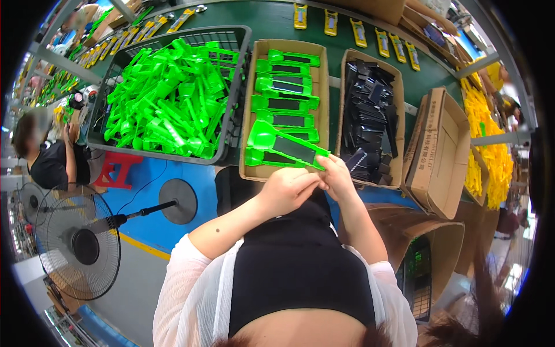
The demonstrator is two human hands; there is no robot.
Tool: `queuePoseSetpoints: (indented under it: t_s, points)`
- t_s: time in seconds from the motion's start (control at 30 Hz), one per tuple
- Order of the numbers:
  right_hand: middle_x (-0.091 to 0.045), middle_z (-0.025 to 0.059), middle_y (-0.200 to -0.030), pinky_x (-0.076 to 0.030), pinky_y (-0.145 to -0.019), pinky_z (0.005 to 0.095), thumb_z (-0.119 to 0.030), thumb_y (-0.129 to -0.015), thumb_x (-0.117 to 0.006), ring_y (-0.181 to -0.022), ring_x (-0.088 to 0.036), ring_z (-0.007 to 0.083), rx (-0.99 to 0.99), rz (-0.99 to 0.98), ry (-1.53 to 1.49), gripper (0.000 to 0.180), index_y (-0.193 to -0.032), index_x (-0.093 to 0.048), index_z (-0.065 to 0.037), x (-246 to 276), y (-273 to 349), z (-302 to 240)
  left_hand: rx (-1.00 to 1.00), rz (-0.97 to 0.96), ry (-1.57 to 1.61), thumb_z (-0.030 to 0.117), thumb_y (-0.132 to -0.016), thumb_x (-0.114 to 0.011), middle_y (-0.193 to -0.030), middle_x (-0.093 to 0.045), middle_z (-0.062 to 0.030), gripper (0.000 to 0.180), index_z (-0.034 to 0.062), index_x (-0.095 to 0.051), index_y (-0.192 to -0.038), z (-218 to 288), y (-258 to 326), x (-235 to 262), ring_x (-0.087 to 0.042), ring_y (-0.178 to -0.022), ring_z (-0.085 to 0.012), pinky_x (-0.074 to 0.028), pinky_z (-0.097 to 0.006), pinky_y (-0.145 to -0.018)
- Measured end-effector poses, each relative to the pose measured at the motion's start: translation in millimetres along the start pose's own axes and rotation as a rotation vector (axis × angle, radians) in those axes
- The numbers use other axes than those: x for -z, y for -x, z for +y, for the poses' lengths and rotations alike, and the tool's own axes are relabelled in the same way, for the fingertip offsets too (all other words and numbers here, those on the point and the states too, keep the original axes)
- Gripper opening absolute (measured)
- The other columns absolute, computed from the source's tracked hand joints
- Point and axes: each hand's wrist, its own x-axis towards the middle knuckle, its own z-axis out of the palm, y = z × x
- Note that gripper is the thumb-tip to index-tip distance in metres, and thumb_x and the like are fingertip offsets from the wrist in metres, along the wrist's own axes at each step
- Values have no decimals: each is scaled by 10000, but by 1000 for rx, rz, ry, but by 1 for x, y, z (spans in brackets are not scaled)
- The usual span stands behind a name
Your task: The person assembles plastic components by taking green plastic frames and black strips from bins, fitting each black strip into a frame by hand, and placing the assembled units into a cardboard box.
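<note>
My right hand (pixel 339 177) pinches the narrow end of a bright green plastic housing (pixel 263 136) with a dark rectangular panel (pixel 293 149) set in its frame. The housing's wide end points up and left over a cardboard box (pixel 250 104). Just beside that narrow end, my left hand (pixel 285 189) has its fingertips pressed together; whatever they hold is hidden. Inside the box, similar green housings (pixel 289 104) with dark panels lie in a column. To the right, a second cardboard box (pixel 399 87) holds a heap of loose dark panels (pixel 370 110).
A black crate (pixel 247 43) heaped with green plastic parts (pixel 167 98) stands left. An open cardboard box (pixel 448 162) leans at right, near yellow parts (pixel 491 144). Yellow devices (pixel 358 33) line the green table's far side. A fan (pixel 81 243) and seated person (pixel 49 150) are left.
</note>
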Motion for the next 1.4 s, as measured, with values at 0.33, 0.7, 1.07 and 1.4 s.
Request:
queuePoseSetpoints:
  t_s: [0.33, 0.7, 1.07, 1.4]
  points:
    - [-544, 21, -631, -301, -370, 195, -225, -908, -482, -414, -431, 64, 96, -37, 164, 166, -931, -516, -64, 1, 1, 7, -60, 174, -442, 67, -690, -662, -895, -561, -64, 268, 45, -601, -950, -5, -11, 16, -546, -834, -261, -425, -367, -744]
    - [-572, 110, -758, -484, -601, 344, -93, -725, -629, -703, -589, 269, 881, 279, 1210, 198, -878, -528, -20, -14, 19, -3, 168, -283, -652, 114, -730, -590, -667, -536, -77, 87, 65, -548, -788, -35, -8, 24, -561, -628, -258, -454, -363, -569]
    - [-502, 95, -656, -458, -521, 335, -73, -724, -582, -592, -550, 242, 1029, 243, 1448, 105, -706, -484, -40, -17, 8, 1, 88, -280, -863, 101, -709, -551, -683, -528, -53, 77, 66, -532, -775, -32, -9, 17, -557, -653, -205, -432, -317, -599]
    - [-496, 98, -607, -424, -480, 357, -71, -672, -579, -540, -530, 268, 1005, 410, 1174, 137, -612, -461, -35, -21, -4, 4, 52, -119, -830, 80, -687, -588, -666, -499, -55, 164, 55, -568, -848, -30, -8, 19, -534, -641, -209, -414, -329, -586]
